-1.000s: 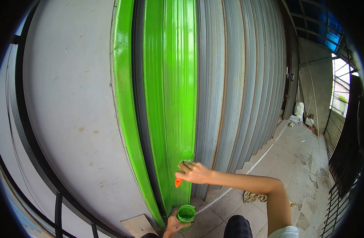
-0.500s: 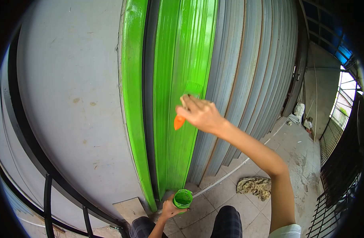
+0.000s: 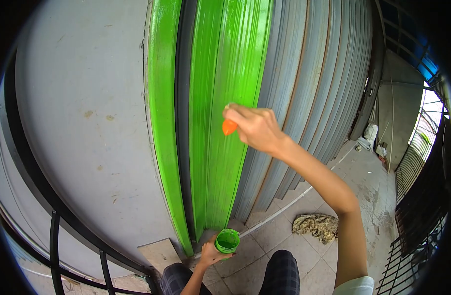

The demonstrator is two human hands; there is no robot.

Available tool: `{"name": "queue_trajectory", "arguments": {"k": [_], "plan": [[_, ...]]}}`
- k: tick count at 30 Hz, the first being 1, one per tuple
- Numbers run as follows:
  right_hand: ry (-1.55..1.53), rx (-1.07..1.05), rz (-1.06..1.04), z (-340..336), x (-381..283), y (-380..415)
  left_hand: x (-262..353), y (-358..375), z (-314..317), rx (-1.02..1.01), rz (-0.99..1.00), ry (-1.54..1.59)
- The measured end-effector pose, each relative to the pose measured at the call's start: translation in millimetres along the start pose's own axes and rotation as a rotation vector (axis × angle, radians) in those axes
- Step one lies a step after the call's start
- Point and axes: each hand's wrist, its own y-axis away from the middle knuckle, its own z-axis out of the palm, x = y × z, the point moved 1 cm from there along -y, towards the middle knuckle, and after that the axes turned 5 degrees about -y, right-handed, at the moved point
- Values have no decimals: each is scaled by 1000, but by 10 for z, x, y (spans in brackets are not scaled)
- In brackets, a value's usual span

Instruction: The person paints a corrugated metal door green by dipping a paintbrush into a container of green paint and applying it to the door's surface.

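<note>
My right hand [image 3: 257,129] is closed around a brush with an orange handle [image 3: 229,127], in front of the wet-looking green panel [image 3: 220,162]. The brush's bristles are hidden behind my fingers. Low in the view, my left hand [image 3: 209,254] grips a green paint container [image 3: 227,241], whose open top shows green paint inside. The container is near the foot of the green panel. A green frame strip [image 3: 166,118] runs along the left, beside a dark gap.
Unpainted grey folding panels [image 3: 309,88] stand to the right. A stained cloth [image 3: 316,226] lies on the tiled floor. Black railings [image 3: 56,246] curve across the lower left beside a pale wall [image 3: 97,98]. A board [image 3: 159,253] lies near the wall's foot.
My right hand has moved slightly up and to the right with the brush, whose bristles no longer show. The view has shifted a little; my left hand still holds the container.
</note>
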Motion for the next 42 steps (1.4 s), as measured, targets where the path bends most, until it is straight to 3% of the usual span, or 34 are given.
{"name": "queue_trajectory", "arguments": {"k": [3, 8, 11, 13, 16, 19, 25, 30, 34, 35, 39, 42], "plan": [[194, 211, -92, -238, 99, -333, 6, -1, 42, 9, -7, -3], [284, -32, -201, 477, -309, 554, -63, -22, 80, 12, 18, 6], [87, -120, -139, 702, -802, 1125, -64, -6, 62, -3, -8, -3], [-117, -305, -95, 832, -1117, 1517, -20, 4, 38, -24, -44, -16], [-165, -259, -67, 739, -1008, 1347, -44, 7, 27, 13, -11, 1], [-143, -196, 119, 380, -391, 588, -7, 18, 26, 16, -8, -35], [226, 212, -96, -227, 54, -350, 0, -6, 15, 8, -20, -20], [195, -92, -163, 606, -513, 602, -32, -18, 5, 10, -23, 17], [-244, -458, -94, 848, -1069, 1302, -78, 17, -15, 16, -57, 6], [-236, -367, -116, 866, -1041, 1290, -85, -4, -31, 17, -45, 5], [-132, -327, 75, 492, -372, 344, -76, 47, -52, 11, -34, 10], [57, 0, -53, 5, -4, -421, -110, 42, -52, 14, -23, 27]]}}
